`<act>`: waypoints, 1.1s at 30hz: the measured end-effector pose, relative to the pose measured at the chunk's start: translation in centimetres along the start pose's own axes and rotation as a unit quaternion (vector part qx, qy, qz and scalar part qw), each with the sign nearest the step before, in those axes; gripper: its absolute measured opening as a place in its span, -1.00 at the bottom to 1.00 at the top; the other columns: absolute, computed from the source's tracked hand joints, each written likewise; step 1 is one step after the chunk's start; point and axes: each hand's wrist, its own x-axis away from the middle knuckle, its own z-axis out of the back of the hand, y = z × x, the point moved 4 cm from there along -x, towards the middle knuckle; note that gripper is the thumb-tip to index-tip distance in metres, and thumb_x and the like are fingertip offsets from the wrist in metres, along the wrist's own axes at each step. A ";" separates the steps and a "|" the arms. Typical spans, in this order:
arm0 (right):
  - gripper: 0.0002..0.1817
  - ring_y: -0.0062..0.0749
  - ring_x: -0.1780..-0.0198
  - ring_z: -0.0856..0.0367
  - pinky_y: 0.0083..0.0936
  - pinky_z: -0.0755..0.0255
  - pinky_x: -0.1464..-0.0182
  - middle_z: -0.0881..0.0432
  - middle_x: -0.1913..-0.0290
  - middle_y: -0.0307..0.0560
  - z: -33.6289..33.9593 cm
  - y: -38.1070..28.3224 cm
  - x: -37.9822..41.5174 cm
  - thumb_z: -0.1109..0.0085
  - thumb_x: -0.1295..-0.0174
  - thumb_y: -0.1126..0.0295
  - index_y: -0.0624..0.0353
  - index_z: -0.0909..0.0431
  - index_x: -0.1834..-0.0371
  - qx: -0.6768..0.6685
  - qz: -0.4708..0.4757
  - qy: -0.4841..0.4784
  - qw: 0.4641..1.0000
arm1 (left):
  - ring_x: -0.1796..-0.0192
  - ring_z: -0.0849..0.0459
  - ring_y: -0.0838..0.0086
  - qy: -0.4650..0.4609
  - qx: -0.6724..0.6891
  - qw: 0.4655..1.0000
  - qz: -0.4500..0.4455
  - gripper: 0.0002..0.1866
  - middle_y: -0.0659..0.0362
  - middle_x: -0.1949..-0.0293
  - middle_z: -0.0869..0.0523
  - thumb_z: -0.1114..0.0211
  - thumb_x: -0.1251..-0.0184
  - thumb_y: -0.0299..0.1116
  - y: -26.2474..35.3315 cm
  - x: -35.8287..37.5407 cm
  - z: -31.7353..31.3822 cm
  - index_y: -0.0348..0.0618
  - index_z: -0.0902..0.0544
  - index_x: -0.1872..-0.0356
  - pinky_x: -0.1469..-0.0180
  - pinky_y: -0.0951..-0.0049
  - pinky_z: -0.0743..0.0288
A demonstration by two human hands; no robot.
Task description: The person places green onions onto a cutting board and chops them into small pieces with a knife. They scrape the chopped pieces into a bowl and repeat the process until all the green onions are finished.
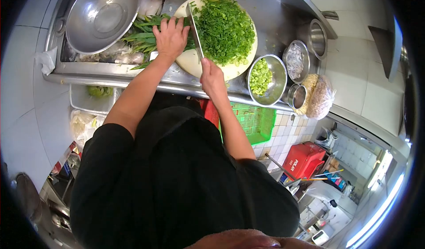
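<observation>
My right hand (212, 78) is wrapped round the handle of a knife (195, 32), its broad blade upright on a round cutting board (189, 63). With fingers bent, my left hand (171, 37) presses down on a bunch of long green onion leaves (141, 39), just left of the blade. The leaves run from the counter onto the board and reach the knife. To the right of the blade, a large heap of chopped green onion (226, 30) covers most of the board.
A large metal bowl (104, 19) leans at the upper left. On the right stand a metal bowl of pale green pieces (260, 77), a bowl with whitish contents (295, 61) and filled plastic bags (319, 96). A green crate (252, 120) sits below the metal counter's edge (150, 84).
</observation>
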 end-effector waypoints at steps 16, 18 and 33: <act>-0.43 0.27 0.14 -0.73 0.02 -0.54 0.02 -0.71 0.27 0.38 0.8 -0.7 0.6 0.12 -0.68 -0.03 0.30 -0.68 -0.09 -0.012 -0.030 -0.022 0.999 | -0.39 -0.45 0.17 -0.005 0.005 1.000 0.005 -0.51 0.16 -0.32 -0.61 -0.18 -0.60 -0.03 -0.1 0.0 -0.4 -0.03 -0.63 -0.38 -0.35 -0.21 -0.21; -0.43 0.44 -0.05 -0.69 0.11 -0.50 -0.11 -0.73 0.10 0.47 0.0 -0.3 0.0 0.12 -0.68 -0.03 0.30 -0.68 -0.08 0.004 -0.011 -0.012 1.000 | -0.39 -0.45 0.17 -0.020 0.010 1.000 0.008 -0.51 0.16 -0.32 -0.61 -0.17 -0.61 -0.03 -0.1 0.1 -0.5 -0.02 -0.62 -0.39 -0.35 -0.21 -0.20; -0.42 -0.01 0.46 -0.71 -0.12 -0.59 0.23 -0.65 0.51 0.20 0.8 -0.8 -0.8 0.11 -0.68 -0.02 0.36 -0.67 -0.08 -0.037 -0.047 -0.047 0.997 | -0.43 -0.44 0.17 -0.018 0.028 0.999 0.007 -0.53 0.11 -0.33 -0.59 -0.16 -0.62 -0.08 -0.3 0.0 -0.5 -0.04 -0.61 -0.39 -0.38 -0.20 -0.20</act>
